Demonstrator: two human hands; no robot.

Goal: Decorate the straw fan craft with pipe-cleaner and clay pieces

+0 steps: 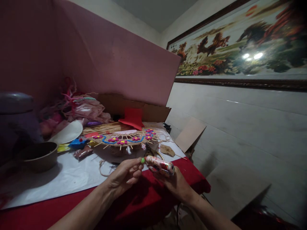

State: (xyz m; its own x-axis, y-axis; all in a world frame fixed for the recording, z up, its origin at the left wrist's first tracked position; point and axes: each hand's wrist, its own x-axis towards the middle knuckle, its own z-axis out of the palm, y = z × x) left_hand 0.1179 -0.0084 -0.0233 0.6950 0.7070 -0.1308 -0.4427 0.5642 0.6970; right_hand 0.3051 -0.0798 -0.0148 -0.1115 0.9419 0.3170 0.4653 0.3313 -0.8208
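My left hand pinches a small green ball between thumb and fingertips, its other fingers curled. Wrapped around a flower-patterned glue gun is my right hand; the gun's reddish tip points left, right at the green ball. Whether tip and ball touch, I cannot tell. Just beyond my hands lies a fan-shaped craft piece of thin sticks, with pink and yellow flowers and a wavy blue line along its curved band. A pair of scissors is partly hidden behind the gun.
Left on the white table sheet stands a dark bowl, near small coloured packets and a white paper plate. Red paper, plastic bags and cardboard lie behind. A brown piece sits right.
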